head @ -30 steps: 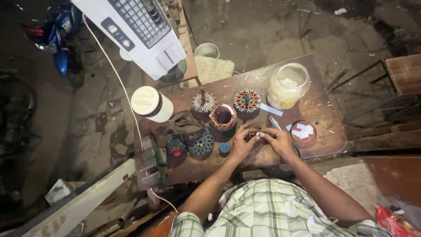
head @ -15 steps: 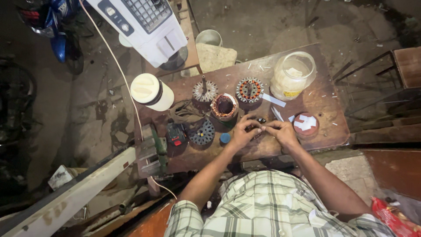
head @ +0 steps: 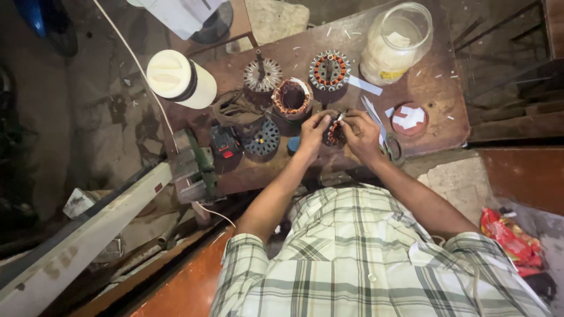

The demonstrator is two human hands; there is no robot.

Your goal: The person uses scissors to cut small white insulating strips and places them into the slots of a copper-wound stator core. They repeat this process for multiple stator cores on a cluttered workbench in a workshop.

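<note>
Two hands meet at the middle of the brown counter (head: 435, 126), and since a second ago they have lifted slightly and drawn closer around a small wound stator (head: 334, 131). From the left: a white-lidded jar (head: 179, 79), a dark slotted core (head: 262, 139), then the left hand (head: 314, 130) pinching the stator, the right hand (head: 362, 132) pinching its other side, and scissors (head: 392, 149). The work seems ongoing.

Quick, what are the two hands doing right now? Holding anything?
Left hand: closed, fingers gripping the small wound motor core from its left side.
Right hand: closed on the same core from the right, fingertips pinching at its top.
</note>
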